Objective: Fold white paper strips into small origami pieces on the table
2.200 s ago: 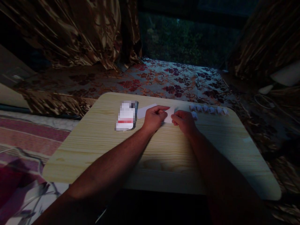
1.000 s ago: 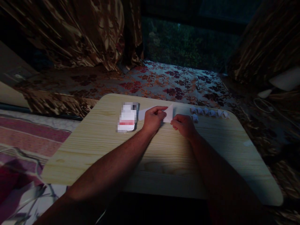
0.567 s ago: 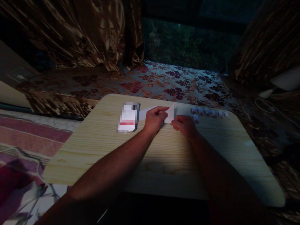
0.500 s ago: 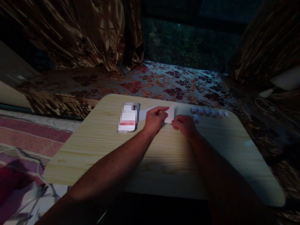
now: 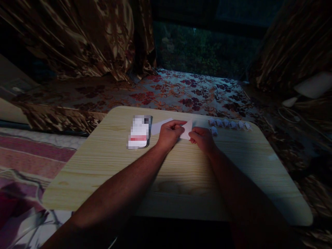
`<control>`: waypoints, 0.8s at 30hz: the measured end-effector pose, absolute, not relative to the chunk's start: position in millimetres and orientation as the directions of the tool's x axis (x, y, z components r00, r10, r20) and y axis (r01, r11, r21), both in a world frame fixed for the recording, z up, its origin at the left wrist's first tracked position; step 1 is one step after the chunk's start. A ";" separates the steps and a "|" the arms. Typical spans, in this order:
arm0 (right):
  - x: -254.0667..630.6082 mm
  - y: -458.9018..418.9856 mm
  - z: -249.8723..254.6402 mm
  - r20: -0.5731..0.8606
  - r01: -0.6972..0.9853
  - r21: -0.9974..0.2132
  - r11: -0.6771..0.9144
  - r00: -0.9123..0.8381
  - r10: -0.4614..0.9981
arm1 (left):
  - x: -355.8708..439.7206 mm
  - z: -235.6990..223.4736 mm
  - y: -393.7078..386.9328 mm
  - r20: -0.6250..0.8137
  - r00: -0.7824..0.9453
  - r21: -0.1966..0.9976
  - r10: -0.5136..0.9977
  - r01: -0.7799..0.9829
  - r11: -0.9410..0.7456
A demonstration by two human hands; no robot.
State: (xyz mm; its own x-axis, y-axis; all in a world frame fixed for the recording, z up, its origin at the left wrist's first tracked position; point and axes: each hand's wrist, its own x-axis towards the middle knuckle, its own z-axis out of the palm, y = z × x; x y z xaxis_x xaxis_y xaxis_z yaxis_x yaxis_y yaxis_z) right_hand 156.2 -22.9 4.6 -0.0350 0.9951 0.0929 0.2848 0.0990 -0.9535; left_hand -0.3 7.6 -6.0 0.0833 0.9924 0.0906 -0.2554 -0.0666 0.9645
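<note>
Slightly farther up the right edge of the white paper [image 5: 187,131] than half a second ago, the right hand [image 5: 203,136] pinches it between thumb and curled fingers, while the left hand [image 5: 169,133] grips its left part. That paper sits at the table's far middle. Left of it lies a white strip [image 5: 159,127], then a phone-like slab [image 5: 138,133] with a red band, pixelated so its writing is unreadable. Small folded pieces [image 5: 226,123] line the far right edge, with one single piece [image 5: 214,130] just beside the right hand. Wood grain stretches broadly from the hands to the near edge of the round-cornered table [image 5: 178,166].
</note>
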 end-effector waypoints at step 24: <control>157.0 -20.4 2.2 0.130 0.240 -0.964 0.117 0.038 0.991 | 0.3 -5.6 5.4 0.086 0.175 0.981 0.981 -0.189 -0.052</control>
